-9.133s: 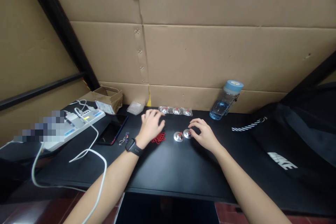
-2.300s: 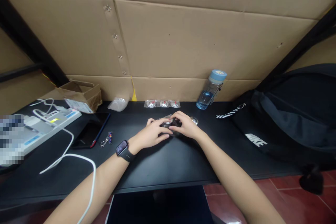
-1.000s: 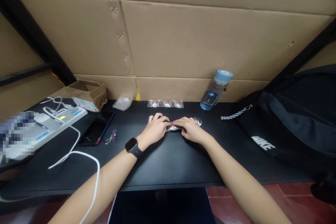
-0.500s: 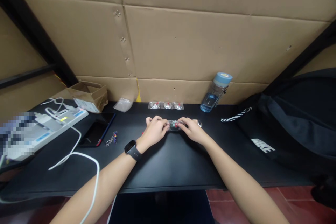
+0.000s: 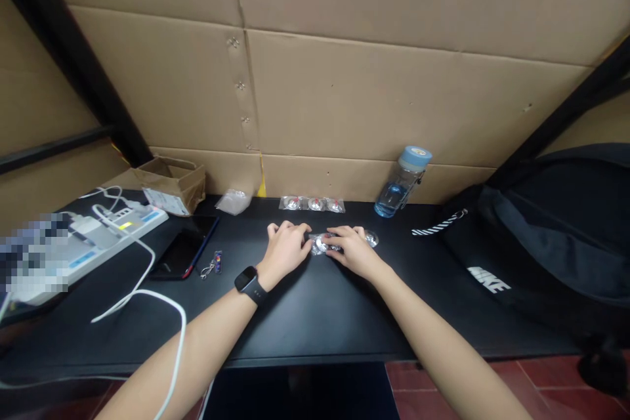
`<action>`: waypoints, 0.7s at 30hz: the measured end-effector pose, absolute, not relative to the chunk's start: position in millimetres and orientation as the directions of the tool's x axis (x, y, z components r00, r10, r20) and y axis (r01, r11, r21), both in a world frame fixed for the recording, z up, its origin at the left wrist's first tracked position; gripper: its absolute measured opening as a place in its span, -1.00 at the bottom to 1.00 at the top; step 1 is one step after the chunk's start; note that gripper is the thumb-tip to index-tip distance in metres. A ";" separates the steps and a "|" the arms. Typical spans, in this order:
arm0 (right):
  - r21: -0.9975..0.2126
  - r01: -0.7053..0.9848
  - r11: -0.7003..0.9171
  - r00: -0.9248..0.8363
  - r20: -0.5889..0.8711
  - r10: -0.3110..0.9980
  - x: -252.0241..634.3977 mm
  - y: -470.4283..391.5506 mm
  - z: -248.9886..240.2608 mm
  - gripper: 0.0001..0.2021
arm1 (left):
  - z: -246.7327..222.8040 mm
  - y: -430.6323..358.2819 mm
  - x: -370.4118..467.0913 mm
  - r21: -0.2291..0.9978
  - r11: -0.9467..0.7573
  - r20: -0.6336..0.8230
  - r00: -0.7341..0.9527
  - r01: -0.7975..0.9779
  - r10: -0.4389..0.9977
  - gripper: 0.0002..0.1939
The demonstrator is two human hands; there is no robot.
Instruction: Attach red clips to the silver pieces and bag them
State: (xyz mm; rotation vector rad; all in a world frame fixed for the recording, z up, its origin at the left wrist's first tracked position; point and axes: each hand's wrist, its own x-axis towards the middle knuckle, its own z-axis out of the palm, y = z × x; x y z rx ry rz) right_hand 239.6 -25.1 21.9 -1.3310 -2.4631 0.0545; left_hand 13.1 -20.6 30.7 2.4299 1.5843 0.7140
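Between my hands, low over the black tabletop, is a small clear plastic packet with a round silvery piece and a bit of red inside. My left hand, with a black watch on its wrist, has its curled thumb and forefinger at the packet's left edge. Fingers of my right hand are closed over the packet's right part and hide some of it. Just beyond the right hand, another shiny clear-wrapped piece shows partly. Behind my hands, three similar wrapped pieces lie in a row near the cardboard wall.
A water bottle stands at the back, left of a black backpack. Leftward are a plastic bag, an open cardboard box, a phone, a keychain and a power strip. A white cable crosses above my left forearm.
The packet now shows its silvery round face instead of a dark and green side, and appears lower. My right fingers have spread across it. The view has tilted slightly upward.
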 end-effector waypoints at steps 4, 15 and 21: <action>-0.118 0.861 0.494 -0.451 0.270 0.851 247.3 -10.0 25.1 -0.78 | 32.6 -17.5 6.8 0.385 -0.414 0.334 0.293 0.825 0.896 -0.82; 0.119 0.981 0.155 -0.176 0.195 0.965 283.6 12.7 38.9 -0.59 | 31.5 -7.6 -4.4 0.460 -0.375 0.361 0.216 0.805 0.907 -0.83; 0.073 0.996 0.044 -0.055 0.160 0.986 297.8 43.7 42.7 -0.57 | 34.0 -1.3 -13.8 0.412 -0.355 0.396 0.186 0.839 0.899 -0.80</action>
